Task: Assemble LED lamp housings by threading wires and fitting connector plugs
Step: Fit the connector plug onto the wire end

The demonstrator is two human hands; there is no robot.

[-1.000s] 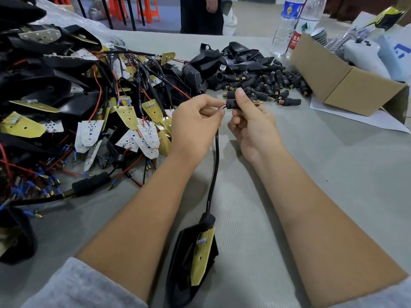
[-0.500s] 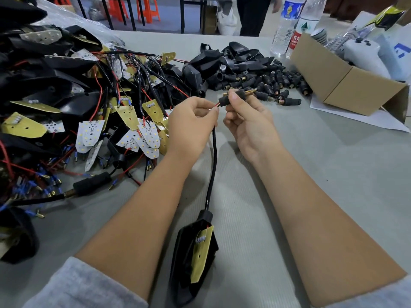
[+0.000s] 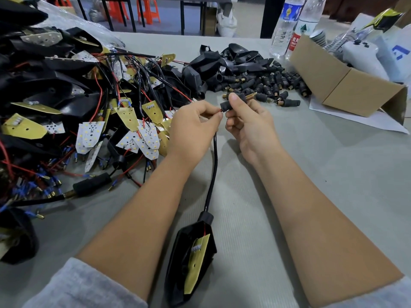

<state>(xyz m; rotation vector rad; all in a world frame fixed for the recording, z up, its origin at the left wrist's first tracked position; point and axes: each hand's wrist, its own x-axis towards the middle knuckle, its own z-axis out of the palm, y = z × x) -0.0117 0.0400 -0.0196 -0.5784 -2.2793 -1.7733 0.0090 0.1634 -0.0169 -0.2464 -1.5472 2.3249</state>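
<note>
Plug (image 3: 231, 102) tilted since earlier, pinched by right hand (image 3: 249, 123)

Left hand (image 3: 193, 127): raised over the worktop, fingertips pinched together, knuckles up | Right hand (image 3: 249, 123): close beside it, thumb up, fingers curled in a grip | Both forearms: bare, reaching in from near edge, sleeves pushed back

Hidden inside the left hand (image 3: 193, 127): the top of the black cable (image 3: 212, 172), only a red tip showing at 3 o'clock. Partly covered by the right hand (image 3: 249, 121): the connector plug (image 3: 228, 104). Cut off at 9 o'clock: the pile of lamp housings (image 3: 44, 85). Cropped at 12 o'clock: two water bottles (image 3: 287, 23). Too small to read: their labels.
</note>
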